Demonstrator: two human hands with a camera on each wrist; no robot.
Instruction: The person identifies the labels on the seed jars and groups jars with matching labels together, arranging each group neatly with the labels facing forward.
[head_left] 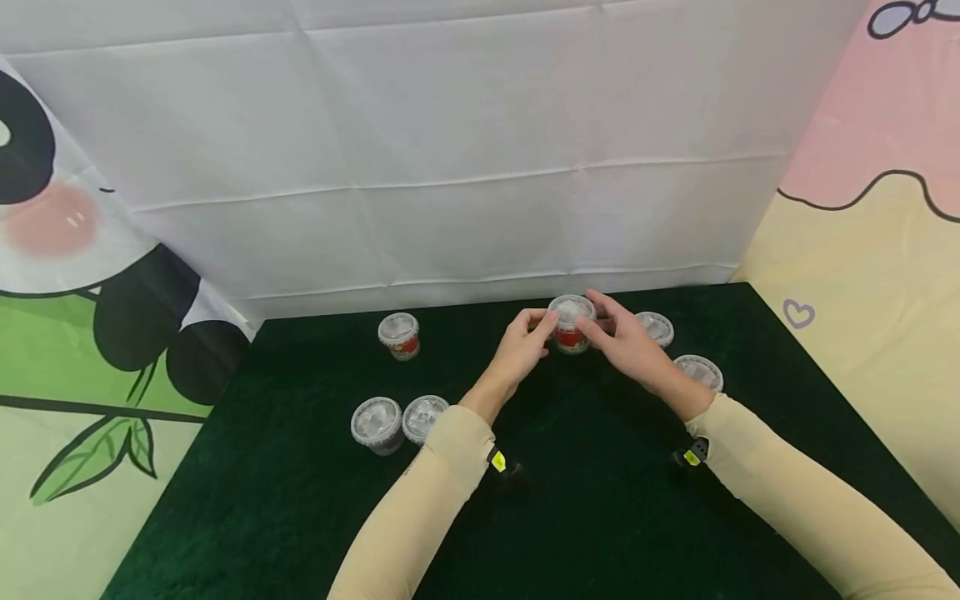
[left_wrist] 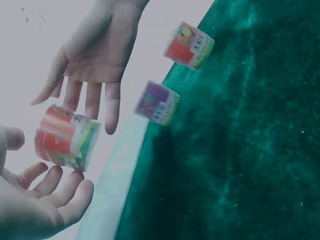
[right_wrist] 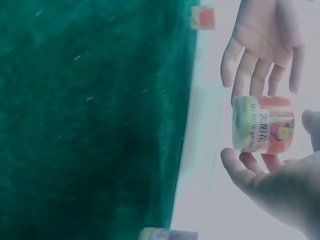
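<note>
A small round seed-kit cup point(head_left: 572, 325) with a clear lid and a red label stands upright between both hands near the table's back edge. My left hand point(head_left: 520, 346) holds its left side, thumb by the lid rim and fingers bent beside the wall. On the other side my right hand point(head_left: 630, 340) holds it, thumb at the rim and forefinger reaching behind. In the left wrist view the fingertips of the left hand point(left_wrist: 42, 200) lie along the wall of the cup point(left_wrist: 67, 137). "My little garden" is printed on the cup point(right_wrist: 264, 125) in the right wrist view.
Two lidded cups point(head_left: 699, 372) are to the right, partly behind the right arm. Another red-labelled cup point(head_left: 399, 335) stands at the back left. Two more cups point(head_left: 377, 423) sit side by side nearer the front. White cloth point(head_left: 450, 167) hangs behind the dark green table point(head_left: 585, 517).
</note>
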